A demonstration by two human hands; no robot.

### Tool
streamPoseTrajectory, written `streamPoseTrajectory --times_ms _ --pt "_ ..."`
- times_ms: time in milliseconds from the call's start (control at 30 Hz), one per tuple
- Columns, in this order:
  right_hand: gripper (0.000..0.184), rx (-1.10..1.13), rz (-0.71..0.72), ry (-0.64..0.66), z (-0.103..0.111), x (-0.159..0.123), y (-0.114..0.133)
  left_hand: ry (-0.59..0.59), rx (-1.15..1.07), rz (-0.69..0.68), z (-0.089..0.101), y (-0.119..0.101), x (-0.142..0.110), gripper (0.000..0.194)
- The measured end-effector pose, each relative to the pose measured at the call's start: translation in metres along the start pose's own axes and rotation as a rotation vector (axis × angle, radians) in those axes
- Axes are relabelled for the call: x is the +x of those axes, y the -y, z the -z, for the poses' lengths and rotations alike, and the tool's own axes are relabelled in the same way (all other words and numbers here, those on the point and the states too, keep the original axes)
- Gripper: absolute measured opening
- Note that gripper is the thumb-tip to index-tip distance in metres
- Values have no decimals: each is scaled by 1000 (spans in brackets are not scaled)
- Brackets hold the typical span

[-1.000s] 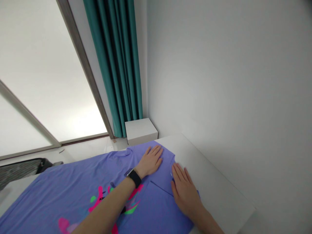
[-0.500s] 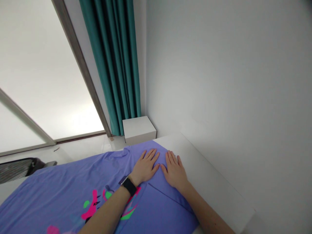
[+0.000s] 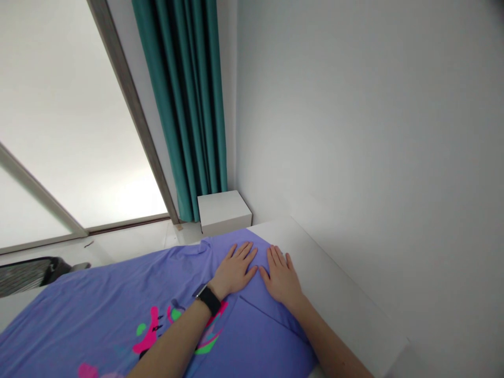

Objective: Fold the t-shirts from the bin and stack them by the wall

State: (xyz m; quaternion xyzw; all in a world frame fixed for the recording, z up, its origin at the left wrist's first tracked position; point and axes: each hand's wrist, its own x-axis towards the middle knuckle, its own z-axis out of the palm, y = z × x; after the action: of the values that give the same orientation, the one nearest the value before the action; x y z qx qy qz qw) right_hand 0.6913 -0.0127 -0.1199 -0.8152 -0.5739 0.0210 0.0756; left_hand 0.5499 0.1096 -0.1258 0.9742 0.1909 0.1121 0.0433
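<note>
Over by the wall [image 3: 354, 131], the person's left hand [image 3: 235, 269] and right hand [image 3: 281, 277] lie flat, gripping nothing, on a purple shirt [image 3: 252, 341] reaching the table's [image 3: 338, 294] far edge, mostly spread out, with creases and a fold left.

The shirt [image 3: 118, 294] is matt, softly wrinkled cloth; the desk [image 3: 342, 299] is smooth. The curtain [image 3: 185, 115] is pleated matt fabric, the wall [image 3: 354, 131] smooth and matt. The bright panes [image 3: 59, 115] resemble frosted glass, though glare leaves that unsure.
</note>
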Motion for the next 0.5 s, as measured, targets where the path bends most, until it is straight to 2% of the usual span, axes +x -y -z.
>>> streamPoseTrajectory --times_ms 367,500 --pt "69 -18 -10 -27 -5 0 -2 17 4 0 7 -3 -1 53" --pt "69 -21 -17 -19 -3 2 -2 -14 21 0 4 -3 0 52"
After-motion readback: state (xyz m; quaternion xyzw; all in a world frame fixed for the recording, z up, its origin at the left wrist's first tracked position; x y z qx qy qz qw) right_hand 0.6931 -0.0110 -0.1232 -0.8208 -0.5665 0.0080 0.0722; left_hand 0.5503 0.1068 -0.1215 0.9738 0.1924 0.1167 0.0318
